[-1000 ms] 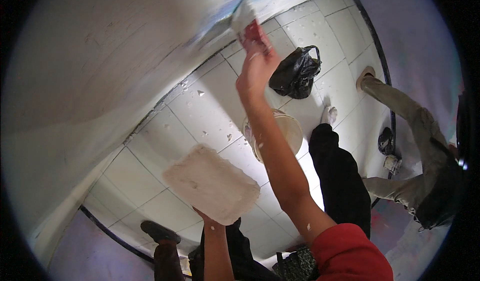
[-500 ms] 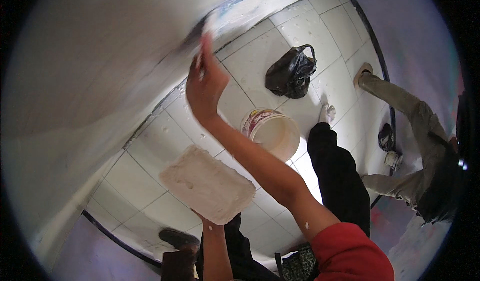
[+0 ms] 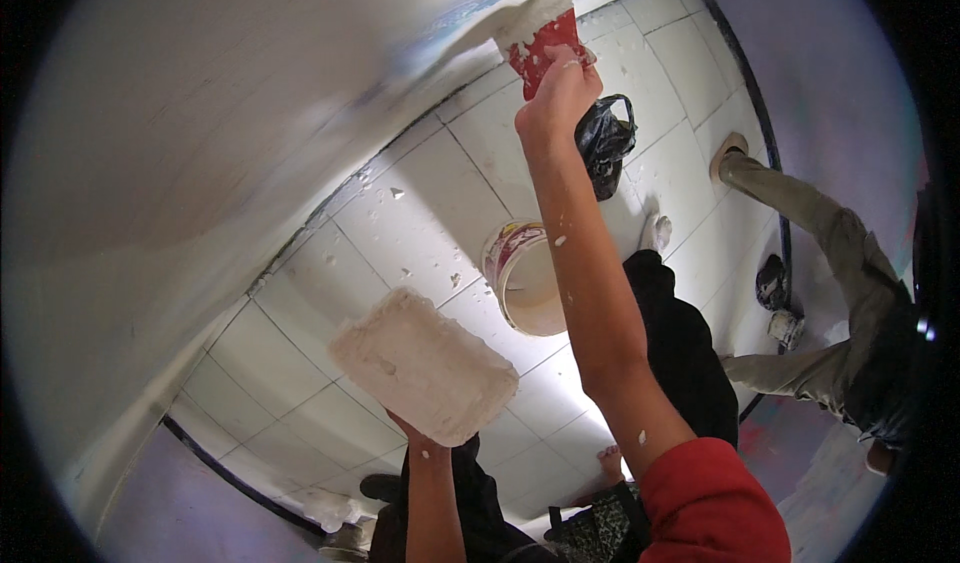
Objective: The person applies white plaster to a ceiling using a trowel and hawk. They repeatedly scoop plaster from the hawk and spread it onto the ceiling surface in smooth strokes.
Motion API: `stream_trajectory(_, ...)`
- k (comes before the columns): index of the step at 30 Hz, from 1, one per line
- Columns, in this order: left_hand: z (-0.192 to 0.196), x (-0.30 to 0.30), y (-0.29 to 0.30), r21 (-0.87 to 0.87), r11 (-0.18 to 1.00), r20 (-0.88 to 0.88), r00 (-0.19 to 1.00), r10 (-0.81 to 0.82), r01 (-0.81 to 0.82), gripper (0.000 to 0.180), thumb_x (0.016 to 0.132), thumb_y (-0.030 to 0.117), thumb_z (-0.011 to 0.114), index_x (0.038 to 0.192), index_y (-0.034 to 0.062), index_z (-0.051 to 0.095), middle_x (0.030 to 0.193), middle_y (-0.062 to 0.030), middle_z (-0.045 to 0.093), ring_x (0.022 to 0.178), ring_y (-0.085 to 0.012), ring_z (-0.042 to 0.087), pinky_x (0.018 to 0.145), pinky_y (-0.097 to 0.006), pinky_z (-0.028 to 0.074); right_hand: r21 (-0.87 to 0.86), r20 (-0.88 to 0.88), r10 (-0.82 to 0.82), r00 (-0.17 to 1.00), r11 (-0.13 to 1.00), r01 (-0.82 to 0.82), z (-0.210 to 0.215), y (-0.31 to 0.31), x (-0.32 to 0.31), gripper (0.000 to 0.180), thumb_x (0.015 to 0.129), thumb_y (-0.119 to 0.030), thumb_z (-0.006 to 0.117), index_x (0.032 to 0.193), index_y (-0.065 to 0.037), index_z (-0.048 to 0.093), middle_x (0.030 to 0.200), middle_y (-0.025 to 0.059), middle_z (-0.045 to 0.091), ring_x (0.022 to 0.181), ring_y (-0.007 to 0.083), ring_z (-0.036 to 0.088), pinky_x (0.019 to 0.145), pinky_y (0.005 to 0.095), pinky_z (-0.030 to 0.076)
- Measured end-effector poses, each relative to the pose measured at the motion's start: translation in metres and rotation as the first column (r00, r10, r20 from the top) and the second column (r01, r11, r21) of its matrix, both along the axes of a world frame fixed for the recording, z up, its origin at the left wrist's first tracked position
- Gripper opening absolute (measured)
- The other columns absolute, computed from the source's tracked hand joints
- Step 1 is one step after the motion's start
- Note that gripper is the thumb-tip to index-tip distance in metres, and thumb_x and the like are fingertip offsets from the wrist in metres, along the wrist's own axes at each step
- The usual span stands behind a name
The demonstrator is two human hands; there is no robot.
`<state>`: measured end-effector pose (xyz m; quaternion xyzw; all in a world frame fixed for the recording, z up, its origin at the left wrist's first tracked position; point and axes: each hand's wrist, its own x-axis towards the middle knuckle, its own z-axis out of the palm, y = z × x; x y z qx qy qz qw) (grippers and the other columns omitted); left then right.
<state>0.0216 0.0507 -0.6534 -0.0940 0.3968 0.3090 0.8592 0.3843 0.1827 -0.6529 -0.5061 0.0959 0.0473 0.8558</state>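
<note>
From where I stand, the two hands are well apart, each with its own load. The right hand (image 3: 562,93) is stretched far forward, closed round the red part of a wide scraper (image 3: 545,48) — thumb laid along it, probably to steady the broad, paste-smeared blade. That blade overlaps the wall (image 3: 250,113) from here; whether it touches, I can't tell.

The left hand (image 3: 418,435) is beneath a paste-covered board (image 3: 430,363), nearer the body. Its fingers are mostly hidden, so I can't tell how they grip; carrying the board from below, face up, would keep the pale paste from sliding off.

On the tiled floor (image 3: 405,198), an open bucket (image 3: 503,255) stands between the board and the right forearm — handily close, I'd judge. A black bag (image 3: 605,148) sits beyond it, partly behind the right arm.
</note>
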Motion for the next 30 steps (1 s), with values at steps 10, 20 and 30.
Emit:
stream_trajectory(10,0.001,-0.014,0.007,0.017,0.994,0.075,0.992,0.103,-0.104,0.071,0.089,0.061,0.038,0.142,0.0138,0.030,0.140,-0.0126,0.039,0.124,-0.0351,0.043,0.100,-0.054,0.039,-0.133,0.406,0.053,0.912,0.991,0.002,0.003,0.015,-0.059,0.039,0.077,0.006,0.045,0.113,0.009,0.060,0.094,0.0087,0.064,0.084,0.0127,0.059,0.082,0.0262,0.047)
stream_trajectory(20,0.008,-0.018,0.014,0.042,0.997,0.090,0.994,0.065,-0.069,0.071,0.089,0.062,0.037,0.142,0.0144,0.029,0.139,-0.0123,0.039,0.124,-0.0352,0.043,0.101,-0.054,0.038,-0.342,0.360,0.447,0.819,0.880,-0.330,-0.004,-0.004,-0.169,0.036,0.082,0.014,0.048,0.116,0.009,0.057,0.116,0.0173,0.060,0.110,0.0199,0.056,0.095,0.0298,0.044)
stream_trajectory(30,-0.001,-0.020,-0.005,-0.012,0.998,0.037,0.997,0.068,-0.068,0.073,0.088,0.065,0.037,0.142,0.0156,0.029,0.140,-0.0104,0.038,0.124,-0.0336,0.042,0.101,-0.053,0.038,-0.581,0.504,0.345,0.791,0.814,0.015,0.013,0.042,-0.179,0.057,0.083,0.008,0.054,0.137,-0.005,0.042,0.122,0.0208,0.056,0.074,0.0086,0.057,0.065,0.0242,0.046)
